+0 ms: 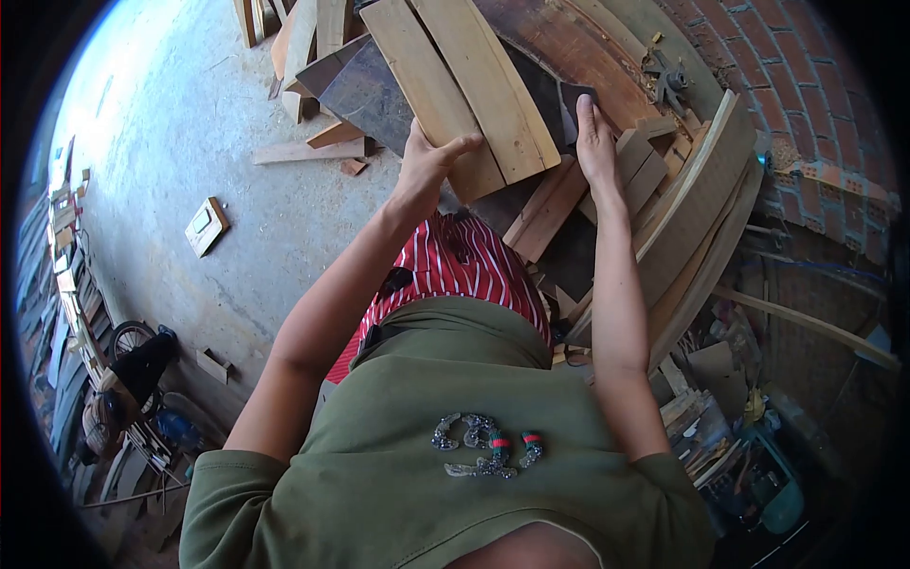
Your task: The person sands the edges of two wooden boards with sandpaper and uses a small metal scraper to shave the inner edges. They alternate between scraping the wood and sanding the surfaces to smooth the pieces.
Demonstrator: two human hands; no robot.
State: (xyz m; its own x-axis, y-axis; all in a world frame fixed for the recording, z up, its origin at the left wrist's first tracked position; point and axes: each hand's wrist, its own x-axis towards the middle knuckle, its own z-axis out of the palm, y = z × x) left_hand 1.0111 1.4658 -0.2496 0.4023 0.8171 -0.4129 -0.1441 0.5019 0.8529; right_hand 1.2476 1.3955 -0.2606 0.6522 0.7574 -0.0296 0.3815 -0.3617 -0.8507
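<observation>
So you've got both forearms reaching out in front of you, elbows bent a bit and angled in toward each other. Your left hand (428, 163) has its thumb laid flat across the near end of the left pale board (417, 76), pointing inward, and the fingers go under the wood, so I honestly can't tell how they're curled down there. Looks like a thumb-on-top grip on that one. The right pale board (493, 85) lies right alongside it with a thin dark gap between, and both lean away from you, their far ends cut off by the top of the view. Your right hand (597, 142) is just right of the boards, apart from them, held pretty upright with the thumb up against the corner of a dark piece (576, 95). Its other fingers are mostly out of sight, so can't say if it's pinching or just resting there. Behind the boards there's a dark panel (365, 100), partly covered, and long curved planks (697, 213) run along the outside of your right forearm. A small block (207, 228) sits on the concrete floor (275, 218), well left of your left hand. Someone else, a person (128, 394), is way off at lower left, too small and warped to read.
</observation>
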